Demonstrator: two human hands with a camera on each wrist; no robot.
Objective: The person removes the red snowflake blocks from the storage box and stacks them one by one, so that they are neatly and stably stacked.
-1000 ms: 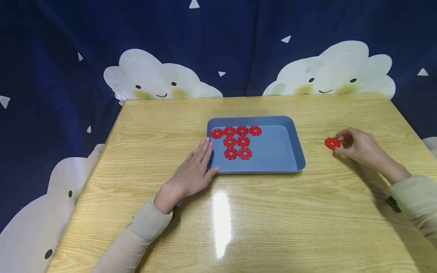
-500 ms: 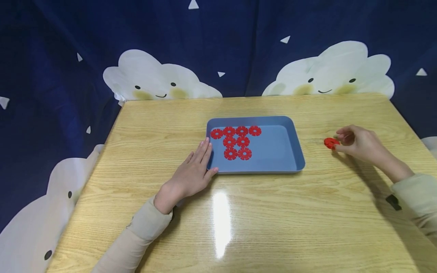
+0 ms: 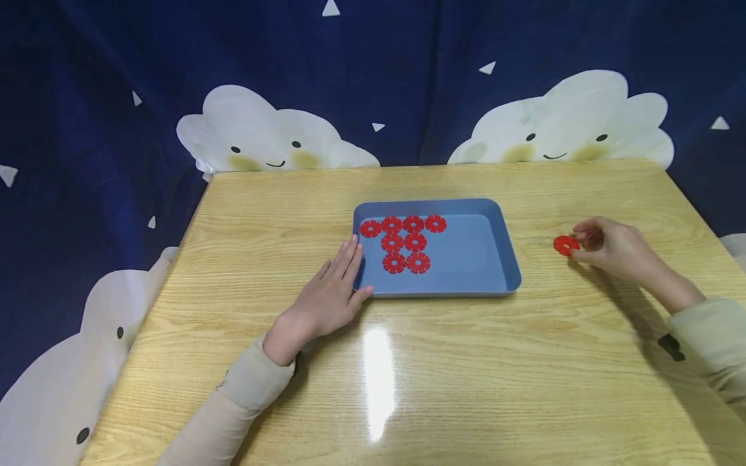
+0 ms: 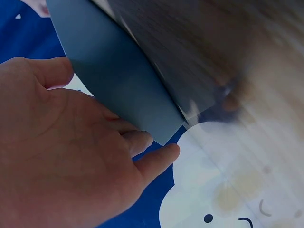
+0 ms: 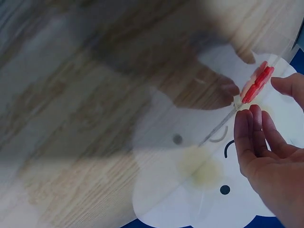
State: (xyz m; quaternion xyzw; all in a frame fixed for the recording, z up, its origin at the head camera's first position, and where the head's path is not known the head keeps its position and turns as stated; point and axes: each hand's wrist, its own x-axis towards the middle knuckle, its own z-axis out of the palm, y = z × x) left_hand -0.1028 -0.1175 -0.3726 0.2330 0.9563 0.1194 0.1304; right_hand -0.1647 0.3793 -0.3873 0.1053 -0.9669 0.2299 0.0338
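Observation:
A blue tray (image 3: 460, 259) lies on the wooden table, with several red notched discs (image 3: 418, 262), shaped like flowers with a centre hole, grouped in its left part. My left hand (image 3: 326, 291) rests at the tray's left end, fingers straight along the rim and thumb at the front corner. In the left wrist view the fingers (image 4: 159, 159) lie against the blue tray wall (image 4: 118, 80). To the right of the tray, a separate red disc (image 3: 566, 245) lies flat on the table. My right hand (image 3: 620, 252) is beside it, thumb and fingers spread around its edge; the right wrist view shows small gaps.
The wooden table (image 3: 466, 362) extends around the tray, with a bright glare streak in front. Behind it hangs a dark blue cloth (image 3: 408, 77) printed with smiling clouds and white triangles.
The loose red disc has shifted very slightly to the left and its tilt has varied, while my right fingers moved a little about it. My left hand and the tray have stayed put.

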